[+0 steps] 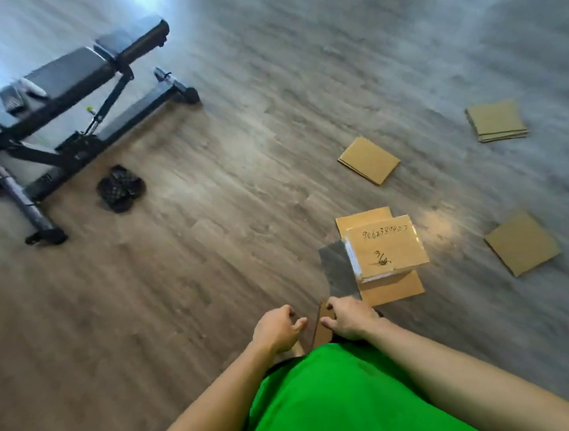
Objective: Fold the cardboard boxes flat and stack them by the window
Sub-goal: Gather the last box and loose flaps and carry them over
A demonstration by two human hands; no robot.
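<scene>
Folding in progress: one piece in hand.
My right hand (349, 319) grips a cardboard piece (321, 330); left hand (279, 329) curled, empty. Flattened boxes (368, 159) lie scattered at 1–3 o'clock; stacking remains.

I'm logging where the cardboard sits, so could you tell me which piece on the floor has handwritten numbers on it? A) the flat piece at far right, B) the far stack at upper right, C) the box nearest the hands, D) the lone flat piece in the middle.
C: the taped box just beyond the right hand shows dark handwritten digits on its top face; the other pieces look plain.
</scene>
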